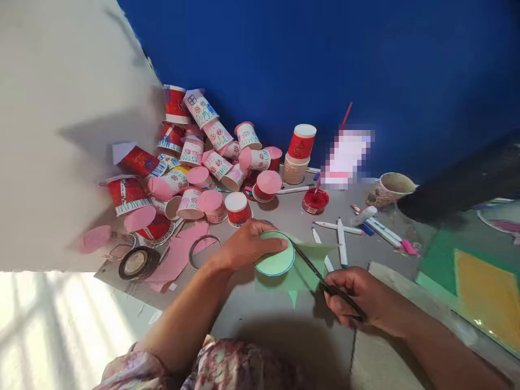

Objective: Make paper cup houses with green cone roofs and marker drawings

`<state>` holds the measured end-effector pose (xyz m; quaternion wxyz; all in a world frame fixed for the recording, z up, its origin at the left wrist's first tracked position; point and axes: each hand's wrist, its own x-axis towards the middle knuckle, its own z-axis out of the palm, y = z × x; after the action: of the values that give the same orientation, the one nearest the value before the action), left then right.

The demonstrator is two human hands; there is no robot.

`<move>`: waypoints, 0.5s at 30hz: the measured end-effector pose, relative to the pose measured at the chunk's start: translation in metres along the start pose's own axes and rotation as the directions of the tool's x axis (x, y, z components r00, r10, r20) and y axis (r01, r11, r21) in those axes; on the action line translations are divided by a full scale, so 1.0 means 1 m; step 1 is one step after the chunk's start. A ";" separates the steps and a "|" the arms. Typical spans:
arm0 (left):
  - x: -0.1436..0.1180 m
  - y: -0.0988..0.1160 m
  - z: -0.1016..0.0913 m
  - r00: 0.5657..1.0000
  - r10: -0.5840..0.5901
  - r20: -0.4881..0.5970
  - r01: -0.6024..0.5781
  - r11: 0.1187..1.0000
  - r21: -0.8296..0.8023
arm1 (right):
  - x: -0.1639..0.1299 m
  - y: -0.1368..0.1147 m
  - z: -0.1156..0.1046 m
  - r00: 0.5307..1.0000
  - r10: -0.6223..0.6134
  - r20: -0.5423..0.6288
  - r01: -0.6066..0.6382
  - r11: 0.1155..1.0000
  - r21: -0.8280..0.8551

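Floral sleeve [136,371], one, on the left arm.

Right hand [351,298], one, closed around the handles of black scissors [311,264]; blades reach toward the left hand, against the green paper.

Left hand [247,246], one, well apart from the right, pinching green paper [273,265] with the thumb on top. The paper lies between the hands, over a grey table [249,314]; it bears a circle outlined in blue, the scissors at its right edge.

Yellow sheet [487,292], one, right of the right hand, over green.

Black tape roll [152,261], one, left of the left hand, lying by pink paper [174,265]; a thin hoop [190,252] stands nearer that hand.

White marker pens [342,244], several, just beyond the right hand; others farther right, one pink-tipped.

Decorated paper cups [216,165], many, heaped beyond the left hand, several capped with pink discs.

Red pot [315,205], one, beyond both hands, a stick in it.

Cup stack [296,169], one, past the pot, red cup uppermost.

Patterned cup [385,189], one, beyond the right hand.

Blue wall [284,54], behind all.
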<state>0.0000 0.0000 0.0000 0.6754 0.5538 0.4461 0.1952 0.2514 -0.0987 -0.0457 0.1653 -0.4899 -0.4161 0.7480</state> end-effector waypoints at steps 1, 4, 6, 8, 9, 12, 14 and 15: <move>0.000 0.000 0.001 1.000 -0.007 -0.008 0.007 1.000 0.002 | 0.001 0.002 0.000 1.000 -0.009 -0.004 0.009 1.000 -0.001; 0.001 0.000 0.003 0.999 -0.016 -0.030 0.016 1.000 0.001 | 0.003 0.007 0.002 0.999 -0.031 -0.007 0.031 0.999 0.009; 0.001 0.000 0.004 0.999 -0.011 -0.045 0.011 1.000 -0.005 | 0.003 0.006 0.002 0.999 -0.037 -0.003 0.037 0.999 0.030; 0.001 0.000 0.005 0.999 -0.008 -0.047 0.008 1.000 -0.013 | 0.004 0.005 0.002 0.999 -0.044 0.009 0.044 0.998 0.051; 0.001 0.000 0.006 0.999 -0.012 -0.049 0.012 1.000 -0.014 | 0.004 0.005 0.002 0.999 -0.050 0.012 0.049 0.997 0.058; 0.002 0.000 0.008 0.998 -0.028 -0.048 0.027 0.999 -0.018 | 0.005 0.006 0.001 0.997 -0.070 0.017 0.069 0.996 0.056; 0.003 -0.001 0.009 0.999 -0.029 -0.041 0.027 0.999 -0.036 | 0.005 0.007 0.000 0.997 -0.076 0.015 0.075 0.996 0.048; 0.003 -0.002 0.009 0.999 -0.027 -0.033 0.025 0.999 -0.048 | 0.005 0.008 0.000 0.997 -0.077 0.014 0.076 0.996 0.045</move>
<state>0.0089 -0.0035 -0.0035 0.6832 0.5284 0.4599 0.2062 0.2503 -0.1003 -0.0553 0.2015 -0.4640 -0.4189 0.7540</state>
